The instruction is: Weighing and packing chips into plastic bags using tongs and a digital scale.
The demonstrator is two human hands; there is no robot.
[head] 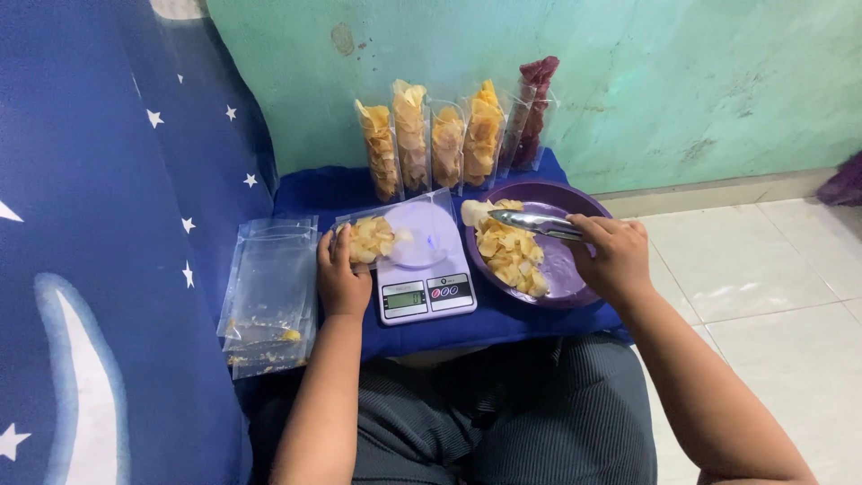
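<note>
My left hand (340,272) grips the mouth of a clear plastic pouch (395,230) that lies on a small white kitchen scale (422,260); yellow chips (370,239) fill its left end. My right hand (614,257) holds metal tongs (533,222) whose tips pinch a pale chip (474,212) just above the left rim of a purple bowl (562,289). More yellow chips (509,253) lie piled in the bowl's left half.
Several filled chip pouches (431,144) and a pouch of dark red chips (533,112) lean against the green wall. A stack of empty clear pouches (271,292) lies left of the scale. Everything rests on a blue cushion (323,193); white floor tiles (772,278) spread right.
</note>
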